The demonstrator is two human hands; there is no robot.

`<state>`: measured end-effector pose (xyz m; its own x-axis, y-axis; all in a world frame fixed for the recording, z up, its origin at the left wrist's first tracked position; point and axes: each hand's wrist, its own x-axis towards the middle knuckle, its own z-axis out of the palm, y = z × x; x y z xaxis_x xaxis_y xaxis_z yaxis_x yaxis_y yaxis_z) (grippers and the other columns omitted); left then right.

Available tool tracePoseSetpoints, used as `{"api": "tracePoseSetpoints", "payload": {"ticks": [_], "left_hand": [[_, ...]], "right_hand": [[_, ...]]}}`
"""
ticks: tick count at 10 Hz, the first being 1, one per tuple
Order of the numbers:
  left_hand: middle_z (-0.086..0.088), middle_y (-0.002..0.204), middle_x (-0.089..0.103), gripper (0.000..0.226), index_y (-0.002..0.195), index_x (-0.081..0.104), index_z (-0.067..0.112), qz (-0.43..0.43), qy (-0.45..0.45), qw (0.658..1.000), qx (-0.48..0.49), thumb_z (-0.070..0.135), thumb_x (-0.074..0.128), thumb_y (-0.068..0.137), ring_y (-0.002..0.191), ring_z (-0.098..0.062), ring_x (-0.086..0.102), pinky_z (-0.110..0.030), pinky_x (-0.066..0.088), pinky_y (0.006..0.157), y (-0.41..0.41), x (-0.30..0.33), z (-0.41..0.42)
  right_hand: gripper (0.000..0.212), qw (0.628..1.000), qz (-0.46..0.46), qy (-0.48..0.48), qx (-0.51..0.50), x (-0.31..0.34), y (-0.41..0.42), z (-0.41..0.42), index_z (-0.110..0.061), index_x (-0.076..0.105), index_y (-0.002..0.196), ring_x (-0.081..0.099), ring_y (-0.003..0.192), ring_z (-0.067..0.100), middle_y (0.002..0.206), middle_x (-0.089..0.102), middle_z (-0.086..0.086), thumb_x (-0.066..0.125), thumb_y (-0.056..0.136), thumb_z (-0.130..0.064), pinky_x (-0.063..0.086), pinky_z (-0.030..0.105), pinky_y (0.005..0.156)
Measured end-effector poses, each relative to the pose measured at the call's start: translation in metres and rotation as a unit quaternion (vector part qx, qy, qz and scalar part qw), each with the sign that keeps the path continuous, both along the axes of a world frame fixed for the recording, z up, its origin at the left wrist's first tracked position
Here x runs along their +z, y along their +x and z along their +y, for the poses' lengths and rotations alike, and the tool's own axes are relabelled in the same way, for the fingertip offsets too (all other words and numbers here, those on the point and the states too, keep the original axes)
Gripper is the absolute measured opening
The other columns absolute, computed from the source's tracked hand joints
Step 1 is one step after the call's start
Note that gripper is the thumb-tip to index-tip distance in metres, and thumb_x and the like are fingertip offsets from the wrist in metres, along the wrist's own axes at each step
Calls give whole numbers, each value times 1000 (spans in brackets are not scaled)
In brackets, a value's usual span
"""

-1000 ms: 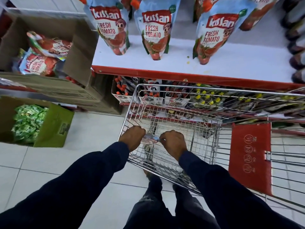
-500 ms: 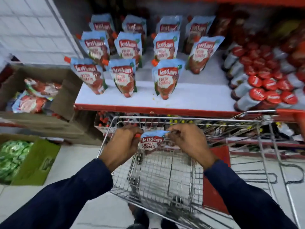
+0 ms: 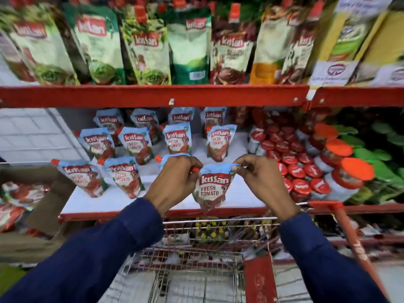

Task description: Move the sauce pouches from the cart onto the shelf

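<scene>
Pinching the sauce pouch (image 3: 213, 189) by its top corners with my left hand (image 3: 175, 179) and right hand (image 3: 260, 178), I should lower it upright onto the shelf (image 3: 113, 200) front, beside its neighbours.

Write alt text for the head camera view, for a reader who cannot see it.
Two hands, left hand and right hand, hold a Kissan Fresh Tomato pouch by its top corners above the front of a white shelf already lined with matching pouches. A wire cart stands below, and red-capped bottles fill the shelf to the right.
</scene>
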<state>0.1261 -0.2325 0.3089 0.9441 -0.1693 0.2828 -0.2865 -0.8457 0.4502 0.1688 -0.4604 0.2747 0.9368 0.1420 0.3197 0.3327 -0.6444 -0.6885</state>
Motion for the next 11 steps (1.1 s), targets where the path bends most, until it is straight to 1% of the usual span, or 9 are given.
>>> {"api": "tracePoseSetpoints", "payload": {"ticks": [1,3,4,5,6,8,9,10,11], "left_hand": [[-7,93,77,17,101,74,12,24,9,999,19,10,67,86,89,-27,68,-27,45,73,32,-6,-16],[-14,93,72,23,97,73,13,57,11,998,33,2,61,82,84,-31,64,-32,54,65,72,-28,-35],[-14,90,73,25,98,73,6,56,8,998,27,-5,57,83,74,-29,66,-28,52,56,81,-31,-42],[-13,98,67,21,109,71,4,66,19,997,39,0,64,89,71,-19,53,-25,49,57,86,-33,-47],[-16,107,69,23,113,70,5,61,20,997,33,3,64,91,80,-19,53,-18,43,52,89,-38,-48],[-14,98,74,21,109,72,8,65,27,997,43,3,64,90,64,-21,59,-31,55,58,87,-46,-45],[-12,99,75,22,110,71,11,67,13,997,38,3,64,90,66,-21,61,-32,57,60,83,-44,-44],[-12,105,75,24,112,70,11,72,4,997,26,2,65,90,82,-27,68,-30,53,68,81,-45,-42],[-14,110,72,25,114,68,9,58,-2,998,32,3,66,89,91,-29,67,-29,48,72,72,-35,-41]], "right_hand": [[4,1000,2,6,-9,-4,23,-8,-23,74,83,60,59,14,66,67,-7,73,83,-19,42,31,56],[6,999,19,-35,-26,-26,66,-20,-20,73,79,59,60,13,66,67,-4,73,84,-16,40,27,56],[7,997,31,-55,-36,-35,79,-20,-22,73,80,62,65,17,67,67,-2,72,83,-16,46,31,59],[8,997,40,-60,-34,-40,85,-20,-21,75,83,65,69,20,76,75,4,72,83,-14,50,32,62],[8,997,41,-60,-35,-40,87,-21,-18,76,87,60,65,15,78,75,3,71,85,-12,44,27,61],[6,997,39,-59,-41,-45,81,-20,-20,74,89,64,66,16,81,76,4,70,86,-16,56,33,64],[6,996,32,-68,-44,-43,76,-19,-20,73,91,66,67,18,82,76,5,69,87,-17,57,36,65],[12,996,36,-75,-39,-44,75,-17,-22,72,97,70,72,20,87,77,6,68,86,-17,60,41,68],[28,997,35,-62,-39,-40,65,-15,-21,68,113,71,82,22,105,75,7,69,85,-17,60,42,77]]}}
